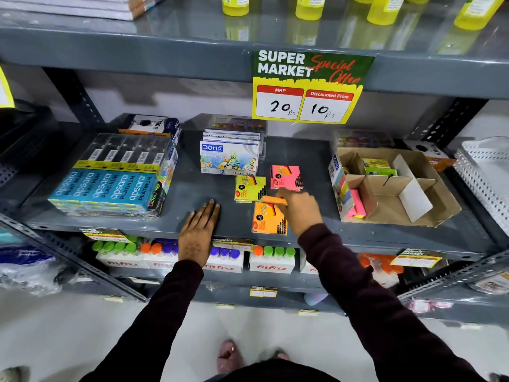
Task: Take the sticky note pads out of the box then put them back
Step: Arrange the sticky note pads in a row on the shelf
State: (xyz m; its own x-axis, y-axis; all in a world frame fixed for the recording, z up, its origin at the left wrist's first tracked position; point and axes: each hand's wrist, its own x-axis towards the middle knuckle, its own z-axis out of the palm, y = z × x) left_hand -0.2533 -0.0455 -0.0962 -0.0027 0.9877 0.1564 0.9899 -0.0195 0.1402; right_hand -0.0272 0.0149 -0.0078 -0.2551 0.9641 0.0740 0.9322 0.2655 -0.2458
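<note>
A cardboard box (438, 205) with dividers stands on the right of the grey shelf (192, 188). Green pads (378, 168) stay in its back compartment and pink pads (358, 206) in its front left one. On the shelf lie a pink pad stack (286, 176), a yellow pad stack (249, 188) and an orange pad stack (268, 220). My right hand (298, 210) pinches an orange sticky note pad (272, 200) just above the orange stack. My left hand (199, 232) rests flat on the shelf's front edge, fingers apart.
Blue Apsara pencil packs (110, 188) fill the shelf's left side. DOMS pastel boxes (228, 158) stand behind the pads. A price sign (308, 86) hangs from the shelf above. A white perforated tray (484, 172) is at the far right. Fitfizz bottles (271, 260) line the shelf below.
</note>
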